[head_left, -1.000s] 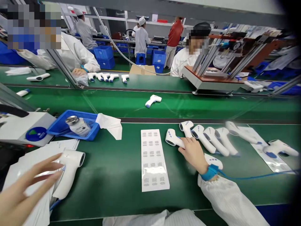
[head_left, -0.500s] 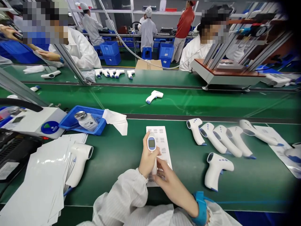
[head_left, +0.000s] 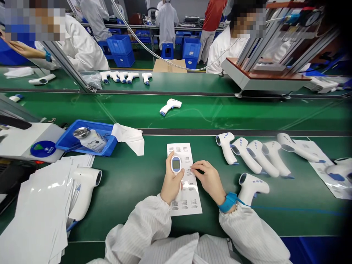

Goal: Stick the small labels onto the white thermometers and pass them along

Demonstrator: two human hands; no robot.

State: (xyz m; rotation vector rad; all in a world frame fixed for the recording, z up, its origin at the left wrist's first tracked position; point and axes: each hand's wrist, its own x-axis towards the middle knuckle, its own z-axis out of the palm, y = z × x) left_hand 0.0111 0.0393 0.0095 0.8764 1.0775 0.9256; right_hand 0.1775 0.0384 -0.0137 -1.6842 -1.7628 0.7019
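Infrared thermometer [head_left: 176, 164], clasped by left hand [head_left: 171, 184], could have dragged label sheet [head_left: 189, 185] toward workbench [head_left: 121, 194] front edge; right hand's [head_left: 211, 179] grip was unclear.

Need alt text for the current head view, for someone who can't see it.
A left hand grips a white device with a small screen over a printed sheet; the right hand is at the sheet's right edge. More white devices lie to the right on a green bench.
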